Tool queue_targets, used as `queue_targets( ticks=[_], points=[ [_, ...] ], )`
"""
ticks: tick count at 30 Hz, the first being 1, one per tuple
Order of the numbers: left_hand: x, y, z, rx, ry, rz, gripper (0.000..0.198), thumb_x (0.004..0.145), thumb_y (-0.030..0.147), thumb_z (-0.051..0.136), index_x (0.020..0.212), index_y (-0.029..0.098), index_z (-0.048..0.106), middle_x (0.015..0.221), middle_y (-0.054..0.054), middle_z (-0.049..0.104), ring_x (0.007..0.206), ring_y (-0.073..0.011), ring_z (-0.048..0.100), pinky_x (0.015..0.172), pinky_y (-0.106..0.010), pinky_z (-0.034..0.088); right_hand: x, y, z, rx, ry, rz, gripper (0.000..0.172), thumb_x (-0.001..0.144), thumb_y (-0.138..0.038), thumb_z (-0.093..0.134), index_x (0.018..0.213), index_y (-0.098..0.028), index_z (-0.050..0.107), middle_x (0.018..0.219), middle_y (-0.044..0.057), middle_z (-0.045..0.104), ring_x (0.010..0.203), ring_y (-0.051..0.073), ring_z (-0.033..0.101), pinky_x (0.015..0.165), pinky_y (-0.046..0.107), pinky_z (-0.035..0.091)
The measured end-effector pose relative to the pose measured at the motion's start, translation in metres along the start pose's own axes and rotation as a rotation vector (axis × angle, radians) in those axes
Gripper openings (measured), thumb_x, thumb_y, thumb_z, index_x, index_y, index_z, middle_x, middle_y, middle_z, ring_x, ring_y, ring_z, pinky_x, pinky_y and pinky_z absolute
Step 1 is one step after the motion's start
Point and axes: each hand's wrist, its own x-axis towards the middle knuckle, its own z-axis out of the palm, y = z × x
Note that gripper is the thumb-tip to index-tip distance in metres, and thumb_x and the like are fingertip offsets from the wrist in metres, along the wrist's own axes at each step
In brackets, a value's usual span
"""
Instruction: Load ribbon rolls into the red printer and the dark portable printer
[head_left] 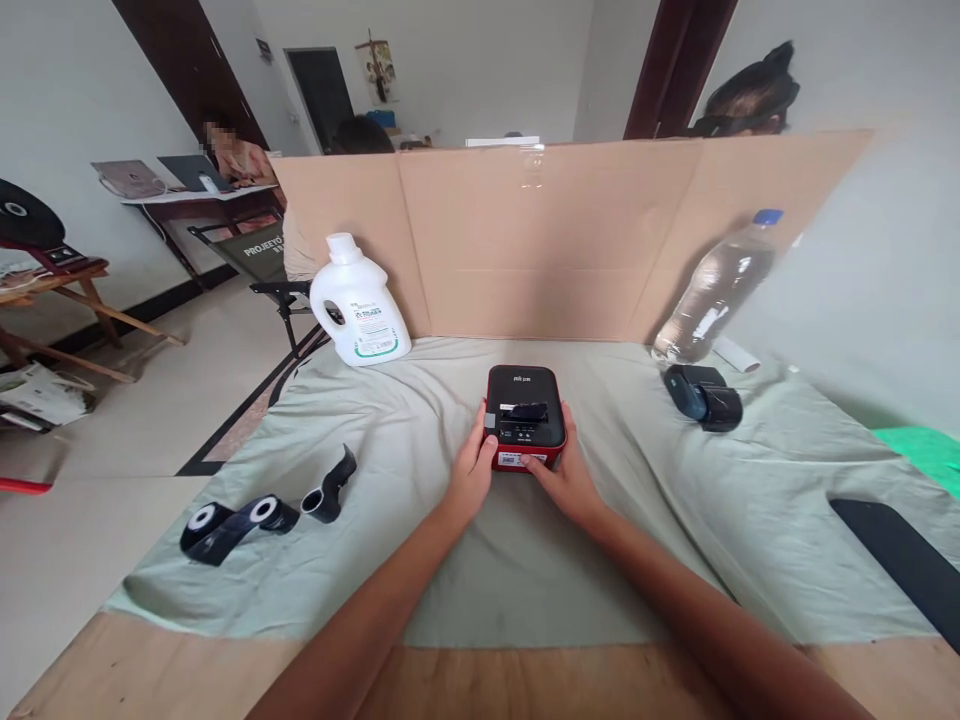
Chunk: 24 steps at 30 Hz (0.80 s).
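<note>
A small black-and-red label printer (529, 392) is held near the middle of the cloth, its black top facing up and a white label on the red front side. A dark glossy strip lies across the slot in its top. My left hand (472, 468) grips its left side, thumb at the front left corner. On the other side, my right hand (571, 482) has its fingers along the edge and its thumb on the front label. Both hands are closed around it. Whether the printer's underside touches the cloth is hidden.
Black ribbon rolls (262, 515) and a loose ribbon piece (326, 498) lie left. A white jug (364, 310) and clear bottle (716, 290) stand before a cardboard screen (525, 240). Right are a dark device (701, 396) and black flat object (900, 560). People sit beyond.
</note>
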Motion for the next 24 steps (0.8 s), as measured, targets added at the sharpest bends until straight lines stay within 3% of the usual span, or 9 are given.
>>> queue_targets(
  ticks=[6, 17, 24],
  points=[
    [-0.002, -0.002, 0.019, -0.021, 0.024, -0.016, 0.057, 0.102, 0.039, 0.041, 0.157, 0.025, 0.035, 0.165, -0.001, 0.031, 0.154, -0.0208, 0.025, 0.129, -0.04, 0.018, -0.002, 0.016, -0.013, -0.085, 0.021, -0.04, 0.103, 0.085, -0.049, 0.071, 0.162, -0.02, 0.009, 0.163, 0.017, 0.031, 0.15, 0.033, 0.033, 0.123, 0.056, 0.029],
    [-0.016, -0.016, 0.017, 0.055, -0.011, 0.068, 0.064, 0.103, 0.05, 0.042, 0.161, 0.03, 0.022, 0.168, -0.001, 0.024, 0.156, -0.0206, 0.016, 0.129, -0.039, 0.017, 0.0, 0.015, -0.015, -0.132, 0.049, -0.061, 0.099, 0.082, -0.05, 0.074, 0.159, -0.021, 0.019, 0.156, 0.017, 0.04, 0.144, 0.033, 0.04, 0.119, 0.056, 0.036],
    [-0.013, -0.02, 0.015, 0.09, 0.067, 0.124, 0.053, 0.102, 0.054, 0.039, 0.143, 0.023, 0.048, 0.155, -0.011, 0.045, 0.147, -0.0258, 0.038, 0.124, -0.045, 0.028, 0.002, 0.018, -0.015, -0.176, 0.073, -0.101, 0.096, 0.08, -0.05, 0.074, 0.156, -0.018, 0.025, 0.146, 0.019, 0.045, 0.138, 0.034, 0.045, 0.116, 0.056, 0.039]
  ],
)
